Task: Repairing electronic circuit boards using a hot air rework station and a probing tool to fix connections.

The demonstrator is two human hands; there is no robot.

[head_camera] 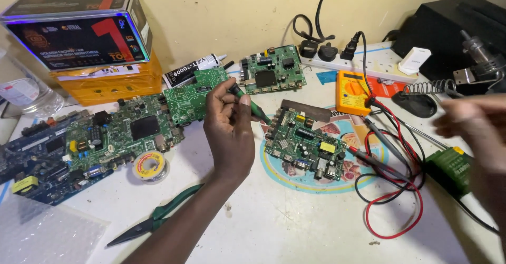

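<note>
My left hand is closed around a green-handled screwdriver, whose tip points down toward the top left corner of a green circuit board lying on a round printed mat. My right hand is blurred at the far right edge, raised over a green soldering unit. Whether it holds anything is not visible.
Several other circuit boards lie to the left and behind. A solder spool, green pliers, an orange multimeter with red and black leads, a power strip, stacked boxes and bubble wrap surround the work area.
</note>
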